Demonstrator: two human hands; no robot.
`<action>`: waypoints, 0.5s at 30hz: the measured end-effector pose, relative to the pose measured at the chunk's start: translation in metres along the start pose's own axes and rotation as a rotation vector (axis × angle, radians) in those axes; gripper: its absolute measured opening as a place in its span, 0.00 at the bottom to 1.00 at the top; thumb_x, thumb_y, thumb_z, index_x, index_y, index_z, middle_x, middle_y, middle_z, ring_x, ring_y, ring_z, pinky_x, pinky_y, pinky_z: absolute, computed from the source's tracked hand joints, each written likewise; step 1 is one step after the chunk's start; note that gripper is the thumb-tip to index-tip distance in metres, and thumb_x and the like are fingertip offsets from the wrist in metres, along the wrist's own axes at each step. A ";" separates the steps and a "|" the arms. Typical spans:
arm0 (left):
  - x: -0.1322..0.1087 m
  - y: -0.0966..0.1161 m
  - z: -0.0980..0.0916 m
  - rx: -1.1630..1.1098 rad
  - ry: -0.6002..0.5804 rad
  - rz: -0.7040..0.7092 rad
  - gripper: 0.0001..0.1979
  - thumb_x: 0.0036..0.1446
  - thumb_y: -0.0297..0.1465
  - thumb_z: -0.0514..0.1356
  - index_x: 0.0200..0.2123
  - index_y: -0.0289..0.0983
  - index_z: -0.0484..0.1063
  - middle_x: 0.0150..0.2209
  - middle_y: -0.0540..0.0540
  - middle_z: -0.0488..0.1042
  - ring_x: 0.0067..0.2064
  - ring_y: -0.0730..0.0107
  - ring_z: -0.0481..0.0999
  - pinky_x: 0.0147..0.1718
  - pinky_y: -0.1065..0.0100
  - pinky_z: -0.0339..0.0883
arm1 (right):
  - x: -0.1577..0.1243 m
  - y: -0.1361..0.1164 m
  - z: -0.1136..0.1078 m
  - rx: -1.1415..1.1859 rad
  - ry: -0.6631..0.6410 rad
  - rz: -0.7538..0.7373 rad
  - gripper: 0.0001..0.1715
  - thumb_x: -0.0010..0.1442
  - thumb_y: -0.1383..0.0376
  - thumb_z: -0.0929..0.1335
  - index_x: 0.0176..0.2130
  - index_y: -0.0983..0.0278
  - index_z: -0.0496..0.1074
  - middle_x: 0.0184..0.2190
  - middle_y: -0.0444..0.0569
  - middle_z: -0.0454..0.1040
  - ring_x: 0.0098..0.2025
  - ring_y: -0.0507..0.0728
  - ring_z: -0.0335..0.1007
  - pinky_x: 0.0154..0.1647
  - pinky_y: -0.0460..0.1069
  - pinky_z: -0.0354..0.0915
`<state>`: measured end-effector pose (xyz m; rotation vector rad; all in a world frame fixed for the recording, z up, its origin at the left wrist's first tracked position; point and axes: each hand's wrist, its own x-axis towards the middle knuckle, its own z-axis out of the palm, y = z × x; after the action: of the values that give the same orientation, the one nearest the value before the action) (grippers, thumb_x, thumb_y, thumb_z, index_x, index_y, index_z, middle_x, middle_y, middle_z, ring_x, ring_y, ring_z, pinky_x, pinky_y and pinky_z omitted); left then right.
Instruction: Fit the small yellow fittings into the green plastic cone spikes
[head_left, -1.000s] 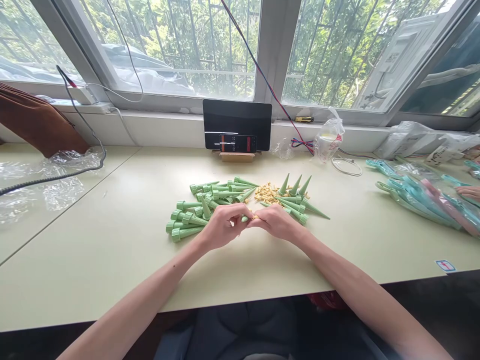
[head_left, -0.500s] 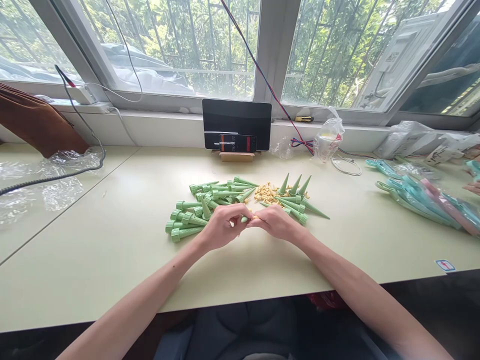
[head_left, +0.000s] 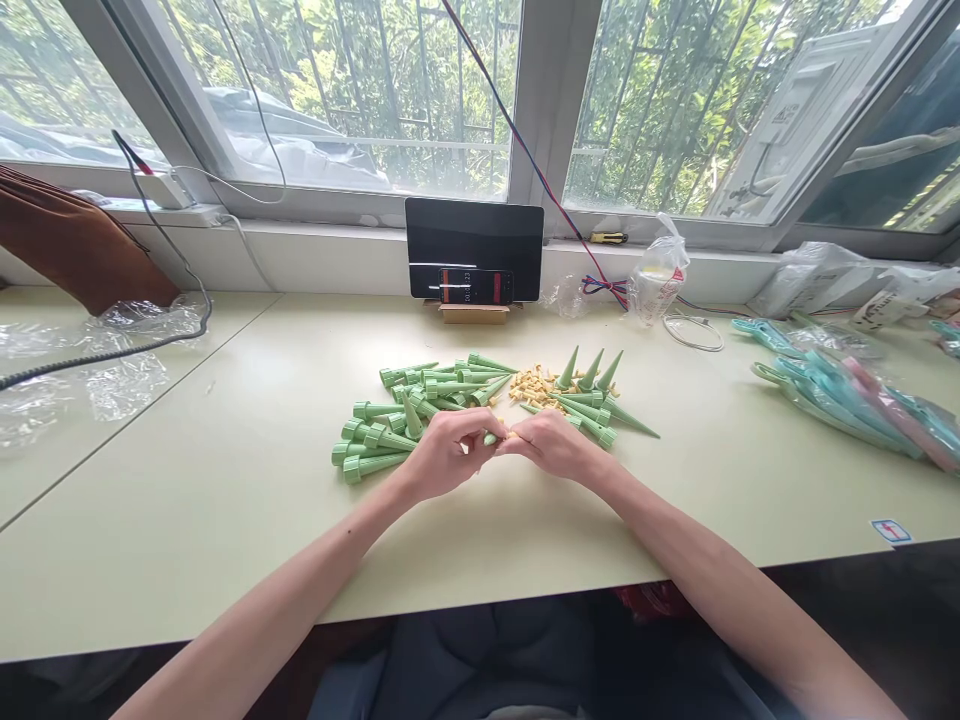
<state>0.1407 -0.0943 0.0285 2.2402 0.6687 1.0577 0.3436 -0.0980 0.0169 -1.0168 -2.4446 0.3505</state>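
My left hand (head_left: 448,452) is closed on a small green plastic part (head_left: 490,439), only its rounded end showing between the fingers. Fingertips of my right hand (head_left: 556,446) pinch a small yellow plastic piece (head_left: 512,434), mostly hidden, right against the left fingers. To the left lies a heap of green cone-shaped plastic spikes (head_left: 375,466). Behind my hands is a pile of small yellow pieces (head_left: 534,385). Several spikes stand point-up (head_left: 590,372) at its right, and others lie flat (head_left: 592,412) just beyond my right hand.
A dark tablet (head_left: 474,235) leans at the back, with a phone (head_left: 475,287) on a small cardboard stand (head_left: 474,315) before it. A bagged cup (head_left: 658,275) and coiled white cable (head_left: 694,333) are at back right. Bagged teal items (head_left: 840,395) lie right; clear wrapping (head_left: 120,365) lies left.
Both hands stay together in nearly the same place and grip. The heaps look unchanged. A bit of another person's hand at the far right edge is gone from view.
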 end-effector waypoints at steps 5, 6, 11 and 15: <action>0.001 0.002 0.001 -0.125 -0.009 -0.149 0.04 0.57 0.29 0.63 0.32 0.35 0.73 0.19 0.53 0.70 0.17 0.79 0.67 0.17 0.76 0.62 | 0.000 0.001 0.000 -0.021 0.043 0.035 0.36 0.66 0.39 0.54 0.23 0.63 0.59 0.18 0.40 0.54 0.21 0.49 0.44 0.24 0.46 0.44; 0.001 0.001 0.000 -0.165 -0.019 -0.183 0.05 0.57 0.30 0.63 0.33 0.34 0.73 0.17 0.54 0.68 0.16 0.79 0.66 0.16 0.76 0.61 | 0.000 0.000 0.000 -0.023 0.045 0.038 0.36 0.66 0.39 0.54 0.23 0.63 0.59 0.18 0.40 0.55 0.21 0.49 0.45 0.24 0.46 0.44; 0.000 0.000 -0.003 -0.341 -0.041 -0.305 0.09 0.56 0.35 0.65 0.34 0.34 0.73 0.15 0.56 0.64 0.14 0.80 0.63 0.14 0.77 0.59 | 0.001 -0.003 -0.003 -0.003 0.009 0.028 0.35 0.68 0.42 0.53 0.24 0.64 0.60 0.19 0.41 0.58 0.21 0.49 0.47 0.24 0.46 0.45; 0.000 -0.001 -0.004 -0.387 -0.052 -0.376 0.10 0.56 0.35 0.66 0.34 0.34 0.73 0.16 0.55 0.65 0.15 0.81 0.63 0.14 0.78 0.59 | 0.001 -0.003 -0.003 0.021 -0.007 0.013 0.36 0.68 0.42 0.52 0.23 0.64 0.60 0.19 0.41 0.58 0.21 0.49 0.46 0.24 0.46 0.45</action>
<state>0.1378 -0.0926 0.0300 1.7221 0.7538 0.8521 0.3426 -0.0993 0.0212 -1.0245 -2.4364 0.3835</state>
